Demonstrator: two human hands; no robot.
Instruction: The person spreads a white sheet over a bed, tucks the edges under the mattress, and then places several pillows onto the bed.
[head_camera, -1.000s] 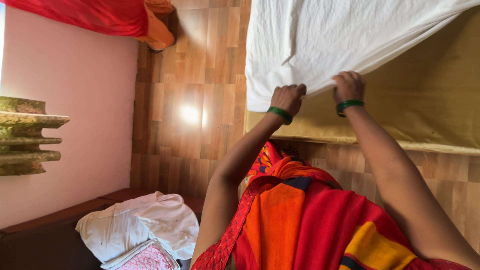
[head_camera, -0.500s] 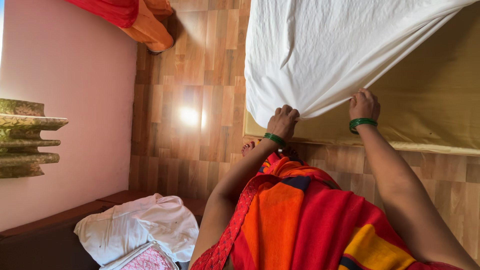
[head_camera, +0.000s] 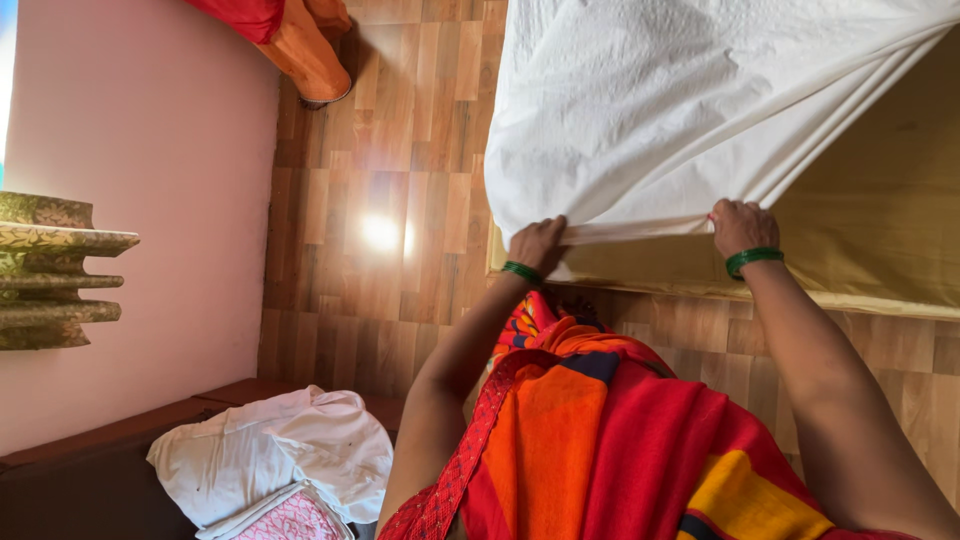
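while two hands, left hand (head_camera: 537, 243) and right hand (head_camera: 740, 225), clench one white sheet (head_camera: 660, 110) at frame centre, one white cloth pile (head_camera: 270, 455) lies lower left.

The white sheet (head_camera: 690, 110) is running off the frame at twelve and three o'clock, and is hiding both hands' fingertips.

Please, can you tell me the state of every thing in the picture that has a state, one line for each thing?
White sheet: partly spread, its edge pulled taut between both hands.
Left hand: closed, gripping the sheet edge.
Right hand: closed, gripping the sheet edge.
Golden mattress: partly uncovered beside the sheet.
White cloth: crumpled in a heap on a dark ledge.
Pink patterned cloth: folded, lying against the white heap.
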